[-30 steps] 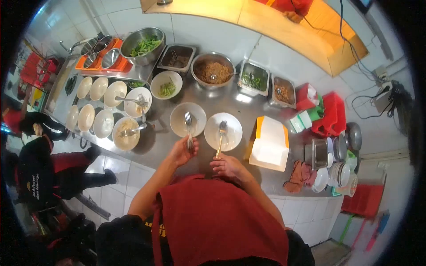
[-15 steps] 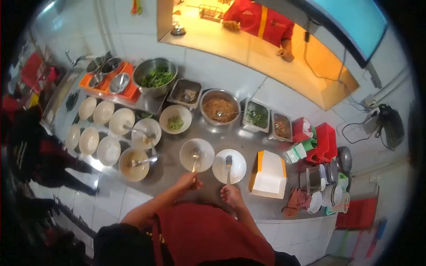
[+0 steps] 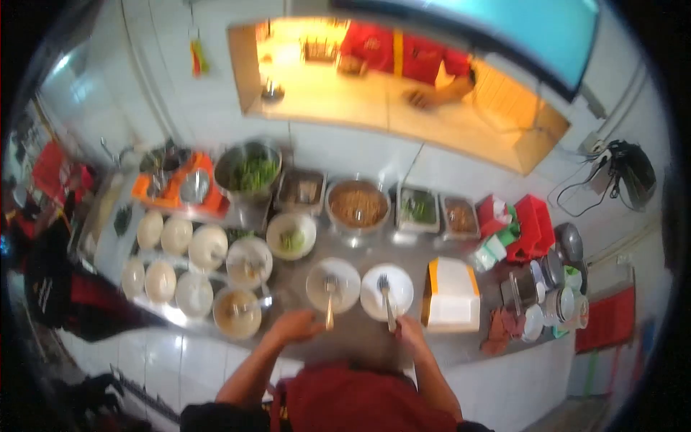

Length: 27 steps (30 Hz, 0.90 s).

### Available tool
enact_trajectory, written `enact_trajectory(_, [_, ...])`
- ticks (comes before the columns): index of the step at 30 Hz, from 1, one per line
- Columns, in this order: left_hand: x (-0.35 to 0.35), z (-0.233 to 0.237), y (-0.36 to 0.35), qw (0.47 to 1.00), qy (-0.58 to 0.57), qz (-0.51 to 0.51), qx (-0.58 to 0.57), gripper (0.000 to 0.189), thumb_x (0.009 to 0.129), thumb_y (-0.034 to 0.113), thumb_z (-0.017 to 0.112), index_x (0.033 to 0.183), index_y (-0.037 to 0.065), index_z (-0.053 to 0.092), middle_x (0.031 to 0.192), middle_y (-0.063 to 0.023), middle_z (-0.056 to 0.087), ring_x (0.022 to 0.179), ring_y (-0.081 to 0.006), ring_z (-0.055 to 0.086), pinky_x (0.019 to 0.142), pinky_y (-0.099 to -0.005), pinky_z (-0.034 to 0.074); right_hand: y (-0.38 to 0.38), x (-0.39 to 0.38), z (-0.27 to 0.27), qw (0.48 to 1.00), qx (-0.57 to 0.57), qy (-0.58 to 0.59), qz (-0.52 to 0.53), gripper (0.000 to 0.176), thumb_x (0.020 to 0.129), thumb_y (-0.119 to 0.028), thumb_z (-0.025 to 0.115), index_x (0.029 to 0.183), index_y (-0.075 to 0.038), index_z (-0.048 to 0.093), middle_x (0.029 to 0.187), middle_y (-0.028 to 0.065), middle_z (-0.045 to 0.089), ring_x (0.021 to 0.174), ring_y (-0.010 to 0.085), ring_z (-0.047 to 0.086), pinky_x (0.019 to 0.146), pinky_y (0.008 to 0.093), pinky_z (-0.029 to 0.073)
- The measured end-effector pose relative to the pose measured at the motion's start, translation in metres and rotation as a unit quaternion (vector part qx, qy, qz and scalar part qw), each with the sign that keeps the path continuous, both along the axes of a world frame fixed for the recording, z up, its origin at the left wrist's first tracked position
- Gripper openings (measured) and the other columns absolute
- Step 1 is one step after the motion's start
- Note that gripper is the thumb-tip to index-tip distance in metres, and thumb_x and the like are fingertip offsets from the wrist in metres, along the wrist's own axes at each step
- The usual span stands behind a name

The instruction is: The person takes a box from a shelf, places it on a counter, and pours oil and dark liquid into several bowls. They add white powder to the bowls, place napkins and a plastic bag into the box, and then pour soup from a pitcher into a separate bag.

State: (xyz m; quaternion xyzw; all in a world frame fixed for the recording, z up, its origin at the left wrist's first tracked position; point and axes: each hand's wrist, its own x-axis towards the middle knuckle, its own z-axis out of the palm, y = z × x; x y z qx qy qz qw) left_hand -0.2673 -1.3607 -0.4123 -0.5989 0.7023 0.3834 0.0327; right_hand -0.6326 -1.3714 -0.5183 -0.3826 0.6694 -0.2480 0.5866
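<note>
Two white bowls stand side by side on the steel counter. In the left bowl (image 3: 344, 275) rests a gold-handled utensil (image 3: 330, 306), its handle over the near rim. My left hand (image 3: 296, 326) is just left of that handle's end, fingers stretched towards it, blurred, with no grip visible. A fork (image 3: 386, 295) lies tines-in in the right bowl (image 3: 404, 277). My right hand (image 3: 409, 333) pinches the end of its handle below the rim.
Left are several pale bowls (image 3: 193, 294), some with utensils. Behind stand a pot of greens (image 3: 250, 173), a bowl of brown food (image 3: 358, 209) and metal trays (image 3: 417, 207). Right are a paper box (image 3: 453, 299) and stacked containers (image 3: 558, 304). A co-worker (image 3: 421, 57) is beyond the hatch.
The view has shifted, with the counter lower in it. My left hand has moved off the gold-handled utensil to its left. Beyond the hatch, the co-worker's arms have moved.
</note>
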Motion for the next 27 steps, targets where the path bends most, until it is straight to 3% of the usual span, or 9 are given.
enact_trajectory(2, [-0.007,0.073,-0.005,0.991,0.128,0.012,-0.026,0.044,0.092,0.045,0.063,0.11,0.005,0.067,0.105,-0.0157,0.07,0.099,-0.0303,0.067,0.084,-0.0404,0.052,0.001,0.013,0.008,0.994,-0.018,-0.057,-0.092,0.027,0.097,-0.028,0.051,0.086,-0.007,0.062,0.07,0.0046,0.059,0.058,0.0143,0.055,0.05,0.0306,0.044])
enact_trajectory(3, [-0.016,0.106,-0.004,0.947,0.306,-0.015,-0.098,0.037,0.091,0.036,0.068,0.111,0.005,0.067,0.103,-0.0112,0.07,0.096,-0.0268,0.068,0.083,-0.0365,0.053,-0.003,0.002,0.003,0.995,0.01,-0.086,-0.049,0.026,0.097,-0.029,0.053,0.094,-0.005,0.063,0.074,0.006,0.062,0.059,0.0153,0.059,0.05,0.0297,0.045])
enact_trajectory(7, [-0.072,0.273,0.034,0.791,0.54,-0.219,-0.187,0.034,0.088,0.027,0.071,0.111,0.003,0.066,0.097,-0.0096,0.069,0.086,-0.0232,0.069,0.077,-0.0366,0.054,-0.012,-0.027,-0.053,0.977,0.06,-0.203,0.004,0.034,0.098,-0.033,0.054,0.112,-0.004,0.063,0.09,0.0074,0.067,0.069,0.0159,0.065,0.056,0.0276,0.048])
enact_trajectory(10, [-0.128,0.318,0.063,0.623,0.671,-0.361,-0.176,0.033,0.088,0.028,0.071,0.106,0.001,0.066,0.092,-0.0105,0.067,0.081,-0.0236,0.067,0.072,-0.0364,0.052,-0.003,-0.019,0.045,0.987,0.047,-0.116,0.103,0.038,0.098,-0.037,0.054,0.117,-0.005,0.061,0.102,0.0069,0.067,0.075,0.0156,0.065,0.063,0.0271,0.05])
enact_trajectory(14, [-0.194,0.332,0.079,0.483,0.739,-0.441,-0.165,0.033,0.088,0.028,0.071,0.1,-0.002,0.066,0.085,-0.0117,0.065,0.074,-0.0241,0.065,0.066,-0.036,0.049,-0.004,-0.036,0.046,0.982,0.044,-0.085,0.164,0.034,0.097,-0.032,0.058,0.122,-0.008,0.058,0.1,0.0033,0.065,0.082,0.0123,0.065,0.068,0.0245,0.05])
enact_trajectory(20, [-0.216,0.353,0.079,0.478,0.789,-0.334,-0.195,0.036,0.087,0.029,0.07,0.09,-0.006,0.067,0.074,-0.0135,0.061,0.063,-0.0249,0.062,0.056,-0.0356,0.045,0.012,-0.087,-0.03,0.974,-0.002,-0.086,0.211,0.048,0.098,-0.042,0.056,0.129,-0.006,0.058,0.109,0.0102,0.068,0.087,0.018,0.067,0.072,0.0325,0.054])
enact_trajectory(23, [-0.234,0.37,0.091,0.429,0.852,-0.232,-0.189,0.031,0.092,0.021,0.063,0.079,-0.007,0.064,0.073,-0.0165,0.062,0.061,-0.0272,0.059,0.055,-0.0364,0.043,0.023,-0.118,-0.049,0.957,0.008,-0.042,0.285,0.047,0.097,-0.039,0.059,0.128,-0.004,0.059,0.106,0.0101,0.069,0.086,0.0173,0.067,0.072,0.0324,0.053])
enact_trajectory(25, [-0.25,0.365,0.107,0.46,0.829,-0.246,-0.201,0.03,0.092,0.02,0.062,0.079,-0.006,0.064,0.076,-0.0167,0.062,0.061,-0.0272,0.059,0.054,-0.0365,0.042,0.026,-0.13,-0.011,0.919,-0.178,-0.033,0.35,0.041,0.095,-0.028,0.062,0.124,0.001,0.061,0.103,0.0094,0.07,0.082,0.0151,0.067,0.073,0.029,0.053])
enact_trajectory(27, [-0.275,0.359,0.128,0.503,0.802,-0.255,-0.198,0.024,0.092,0.018,0.062,0.08,-0.003,0.064,0.074,-0.0147,0.062,0.06,-0.0261,0.058,0.052,-0.0372,0.041,0.029,-0.136,0.028,0.934,-0.153,-0.027,0.323,0.039,0.095,-0.026,0.061,0.123,0.002,0.061,0.101,0.0093,0.07,0.081,0.0146,0.067,0.072,0.0281,0.053])
